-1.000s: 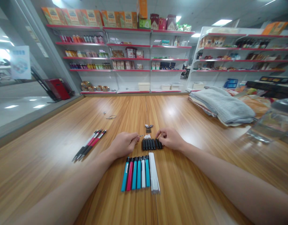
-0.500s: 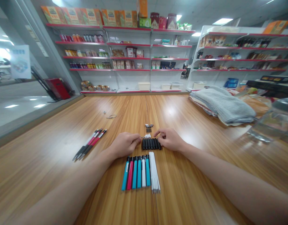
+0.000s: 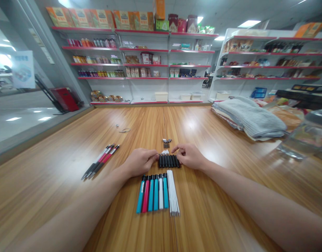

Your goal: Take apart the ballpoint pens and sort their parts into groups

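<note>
Black pen barrels in 1 tight row on the wooden table, about 8, the exact count hard to make out at this size. Left hand narrowly pinched just beside the row's left end, anything between the fingertips hidden or too small to tell. Right hand curled narrowly at the row's right end, contact with the barrels impossible to confirm, no held object visible. Just beyond the row, a small cluster of white pieces, then a small metal bundle, neither countable. Nearer the body, 6 pen barrels: 4 teal, 1 red, 1 white. Beside them, a bundle of white refills, roughly 6. Left of these, 3 assembled pens, overlapping. Far right, a folded striped cloth and a glass jar, cut off by the frame edge.
</note>
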Demonstrator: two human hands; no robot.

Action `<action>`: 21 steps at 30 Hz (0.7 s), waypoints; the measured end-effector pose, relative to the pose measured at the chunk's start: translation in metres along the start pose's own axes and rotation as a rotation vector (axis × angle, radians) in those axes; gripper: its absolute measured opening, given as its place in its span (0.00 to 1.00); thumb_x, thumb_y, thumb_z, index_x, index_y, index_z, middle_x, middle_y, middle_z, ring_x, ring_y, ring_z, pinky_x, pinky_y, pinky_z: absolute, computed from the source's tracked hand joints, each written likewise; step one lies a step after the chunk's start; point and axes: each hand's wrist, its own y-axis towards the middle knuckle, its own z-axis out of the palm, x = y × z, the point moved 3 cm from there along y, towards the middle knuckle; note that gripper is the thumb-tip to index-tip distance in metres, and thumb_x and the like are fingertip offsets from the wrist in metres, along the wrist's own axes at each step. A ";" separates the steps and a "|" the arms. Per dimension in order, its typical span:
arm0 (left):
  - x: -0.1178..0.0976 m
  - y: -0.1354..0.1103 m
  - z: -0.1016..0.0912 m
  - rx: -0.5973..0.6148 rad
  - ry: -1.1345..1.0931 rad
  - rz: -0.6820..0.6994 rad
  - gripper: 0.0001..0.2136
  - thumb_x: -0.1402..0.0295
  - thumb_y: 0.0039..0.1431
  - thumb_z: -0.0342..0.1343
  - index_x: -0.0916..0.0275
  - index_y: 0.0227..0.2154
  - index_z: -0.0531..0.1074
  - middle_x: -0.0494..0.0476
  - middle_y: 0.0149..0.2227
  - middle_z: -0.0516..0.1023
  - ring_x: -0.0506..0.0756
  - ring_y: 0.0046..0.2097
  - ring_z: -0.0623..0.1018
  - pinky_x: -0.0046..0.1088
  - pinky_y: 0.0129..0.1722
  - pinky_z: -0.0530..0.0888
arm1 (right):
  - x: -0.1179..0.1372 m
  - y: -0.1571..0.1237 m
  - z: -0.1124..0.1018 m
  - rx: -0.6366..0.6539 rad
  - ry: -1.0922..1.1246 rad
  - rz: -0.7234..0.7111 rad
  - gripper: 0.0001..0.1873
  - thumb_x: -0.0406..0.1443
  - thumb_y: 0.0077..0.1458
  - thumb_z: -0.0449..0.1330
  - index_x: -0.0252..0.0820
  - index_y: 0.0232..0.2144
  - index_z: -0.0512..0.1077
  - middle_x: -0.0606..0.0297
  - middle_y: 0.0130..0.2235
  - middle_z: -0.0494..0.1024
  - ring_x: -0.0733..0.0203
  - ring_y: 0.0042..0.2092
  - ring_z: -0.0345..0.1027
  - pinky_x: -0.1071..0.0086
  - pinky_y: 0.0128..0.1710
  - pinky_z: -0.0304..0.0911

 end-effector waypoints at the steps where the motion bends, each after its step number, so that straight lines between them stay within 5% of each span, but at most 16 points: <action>1: 0.000 0.000 0.000 -0.003 0.002 0.002 0.12 0.65 0.63 0.45 0.60 0.28 0.70 0.53 0.26 0.75 0.51 0.28 0.73 0.24 0.28 0.63 | 0.000 0.000 0.000 -0.002 -0.005 -0.003 0.16 0.28 0.45 0.52 0.40 0.35 0.75 0.71 0.18 0.70 0.68 0.21 0.60 0.75 0.24 0.51; 7: -0.001 -0.001 0.001 -0.072 0.091 0.032 0.11 0.65 0.64 0.45 0.60 0.30 0.71 0.54 0.26 0.76 0.51 0.28 0.73 0.25 0.28 0.64 | 0.008 -0.003 -0.003 -0.087 0.012 -0.071 0.10 0.34 0.51 0.55 0.39 0.36 0.74 0.73 0.18 0.64 0.69 0.20 0.55 0.74 0.23 0.50; 15: -0.021 -0.002 -0.003 -0.154 0.243 0.197 0.11 0.69 0.64 0.45 0.56 0.43 0.71 0.54 0.31 0.78 0.52 0.33 0.76 0.26 0.30 0.65 | 0.040 -0.013 0.005 -0.179 -0.014 -0.297 0.12 0.42 0.57 0.56 0.42 0.36 0.75 0.63 0.28 0.74 0.65 0.27 0.63 0.71 0.30 0.57; 21: -0.018 -0.002 -0.004 -0.171 0.209 0.133 0.10 0.69 0.63 0.46 0.58 0.39 0.73 0.54 0.34 0.79 0.52 0.34 0.77 0.25 0.31 0.67 | 0.035 -0.013 -0.001 -0.258 0.007 -0.270 0.13 0.41 0.58 0.54 0.40 0.29 0.74 0.63 0.26 0.73 0.65 0.27 0.62 0.71 0.29 0.56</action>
